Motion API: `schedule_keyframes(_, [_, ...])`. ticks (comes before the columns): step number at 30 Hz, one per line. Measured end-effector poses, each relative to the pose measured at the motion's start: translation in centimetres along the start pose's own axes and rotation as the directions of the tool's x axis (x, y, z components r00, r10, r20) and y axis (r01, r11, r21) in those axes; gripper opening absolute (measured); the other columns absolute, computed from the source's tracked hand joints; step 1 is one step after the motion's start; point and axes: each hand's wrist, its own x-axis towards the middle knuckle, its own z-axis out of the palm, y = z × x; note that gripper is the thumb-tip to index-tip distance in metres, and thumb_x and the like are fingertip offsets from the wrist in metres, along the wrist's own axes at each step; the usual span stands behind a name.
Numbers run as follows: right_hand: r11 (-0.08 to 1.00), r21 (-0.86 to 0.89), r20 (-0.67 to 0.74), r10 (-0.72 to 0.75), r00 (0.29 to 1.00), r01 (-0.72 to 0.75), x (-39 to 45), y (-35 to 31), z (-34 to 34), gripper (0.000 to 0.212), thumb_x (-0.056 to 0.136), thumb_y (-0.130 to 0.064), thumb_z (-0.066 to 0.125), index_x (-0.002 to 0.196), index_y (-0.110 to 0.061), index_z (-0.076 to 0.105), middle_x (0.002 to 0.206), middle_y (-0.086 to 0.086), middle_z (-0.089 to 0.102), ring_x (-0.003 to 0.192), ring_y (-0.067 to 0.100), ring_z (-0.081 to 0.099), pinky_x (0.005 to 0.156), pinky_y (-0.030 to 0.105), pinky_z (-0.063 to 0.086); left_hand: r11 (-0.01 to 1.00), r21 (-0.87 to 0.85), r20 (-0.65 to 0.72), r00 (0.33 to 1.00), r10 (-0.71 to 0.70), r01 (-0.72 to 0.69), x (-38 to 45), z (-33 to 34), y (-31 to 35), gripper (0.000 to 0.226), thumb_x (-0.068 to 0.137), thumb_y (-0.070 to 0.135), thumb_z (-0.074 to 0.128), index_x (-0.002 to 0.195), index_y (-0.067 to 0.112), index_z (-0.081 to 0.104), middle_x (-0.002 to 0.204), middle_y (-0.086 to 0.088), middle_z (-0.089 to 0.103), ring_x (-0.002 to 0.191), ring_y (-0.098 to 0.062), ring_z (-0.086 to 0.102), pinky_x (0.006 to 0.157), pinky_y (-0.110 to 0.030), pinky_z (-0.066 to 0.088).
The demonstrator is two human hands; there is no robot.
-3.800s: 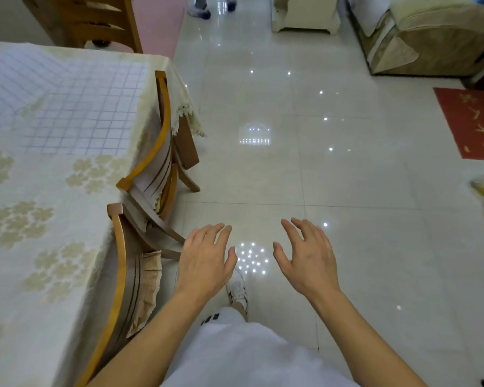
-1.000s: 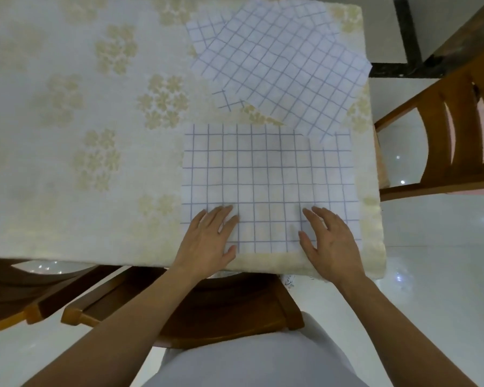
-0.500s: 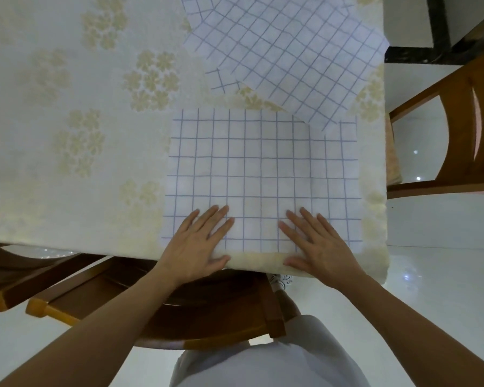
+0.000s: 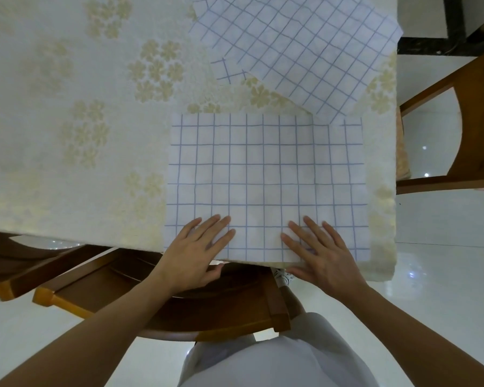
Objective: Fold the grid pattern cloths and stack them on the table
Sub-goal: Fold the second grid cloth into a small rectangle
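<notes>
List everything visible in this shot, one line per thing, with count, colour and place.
near grid cloth: 1, white with blue lines, flat at the table's near edge
far grid cloths: at least 2 overlapping, white with blue lines, angled at the far right; top corner overlaps the near cloth
tablecloth: 1, cream with pale gold flowers, covering the table
chairs: 3 wooden, brown; two at the near left, one at the right
floor: glossy white tile
left hand: flat on the near cloth's near edge
right hand: flat on the same edge
</notes>
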Motion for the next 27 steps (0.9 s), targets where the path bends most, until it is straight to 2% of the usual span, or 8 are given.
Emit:
schedule_keyframes(3, [1.0,-0.002,-0.007,0.009,1.0,-0.009,-0.4,-0.3,0.3,0.068,0.097,-0.059,0.051,0.153,-0.024,0.037,0.162,0.008,0.029,0.15,0.033,0.022,0.113,0.059,0.032,1.0,0.009,0.014,1.0,0.006,-0.006,-0.2,0.3,-0.3,0.073,0.09,0.049,0.057,0.153,0.02,0.033,0.162,-0.009,0.025,0.148,-0.027,0.026,0.117,-0.049,0.031])
schedule_keyframes(8, [1.0,0.002,-0.013,0.002,1.0,-0.002,-1.0,-1.0,0.5,0.066,0.097,-0.051,0.056,0.153,-0.024,0.037,0.161,0.008,0.03,0.15,0.033,0.022,0.114,0.058,0.031,0.999,-0.033,0.011,1.0,0.01,-0.009,-0.9,0.3,-0.2,0.062,0.095,0.041,0.035,0.152,0.02,0.035,0.162,-0.008,0.026,0.149,-0.025,0.025,0.117,-0.048,0.031])
schedule_keyframes(13, [1.0,0.022,0.004,-0.005,1.0,0.005,-1.7,-1.6,0.3,0.061,0.097,-0.041,0.05,0.154,-0.024,0.035,0.161,0.007,0.031,0.15,0.033,0.023,0.116,0.055,0.029,0.999,-0.027,0.024,0.999,0.042,-0.042,-1.8,0.2,-0.4,0.062,0.093,0.038,0.036,0.152,0.019,0.036,0.161,-0.007,0.029,0.148,-0.025,0.027,0.116,-0.045,0.021])
schedule_keyframes(18, [0.997,0.082,-0.022,0.001,1.0,0.001,-2.5,-1.9,-0.2,0.055,0.098,-0.029,0.046,0.152,-0.02,0.039,0.159,0.009,0.035,0.15,0.031,0.025,0.117,0.051,0.032,0.994,-0.107,-0.007,1.0,0.005,-0.006,-2.9,-0.5,-0.5,0.053,0.097,0.034,0.034,0.146,0.019,0.046,0.153,-0.004,0.044,0.141,-0.022,0.04,0.117,-0.039,0.03])
schedule_keyframes(22, [0.995,0.099,-0.017,0.005,1.0,-0.004,-3.6,-1.9,-0.2,0.062,0.093,-0.017,0.057,0.152,-0.018,0.038,0.159,0.009,0.034,0.15,0.03,0.024,0.115,0.05,0.037,0.979,-0.196,-0.006,0.999,-0.048,0.046,-4.1,-0.8,0.1,0.055,0.106,0.038,0.013,0.143,0.021,0.051,0.149,-0.002,0.05,0.138,-0.02,0.045,0.108,-0.038,0.039])
schedule_keyframes(25, [0.994,0.106,-0.031,0.026,0.999,-0.023,-4.3,-2.3,-0.6,0.069,0.085,-0.005,0.069,0.149,-0.017,0.044,0.155,0.009,0.04,0.147,0.03,0.032,0.112,0.049,0.041,0.967,-0.241,-0.008,0.996,-0.088,0.083,-4.5,-0.9,0.3,0.055,0.106,0.037,0.013,0.14,0.022,0.054,0.143,0.0,0.055,0.133,-0.017,0.05,0.107,-0.035,0.039])
schedule_keyframes(27, [0.992,0.123,-0.047,0.028,0.998,-0.023,-4.6,-2.6,-1.1,0.066,0.087,-0.008,0.067,0.148,-0.018,0.044,0.153,0.007,0.044,0.146,0.028,0.034,0.112,0.046,0.04,0.957,-0.274,-0.004,0.995,-0.098,0.093,-5.0,-1.1,0.6,0.058,0.107,0.038,0.009,0.139,0.023,0.055,0.141,0.001,0.057,0.13,-0.015,0.052,0.107,-0.033,0.039])
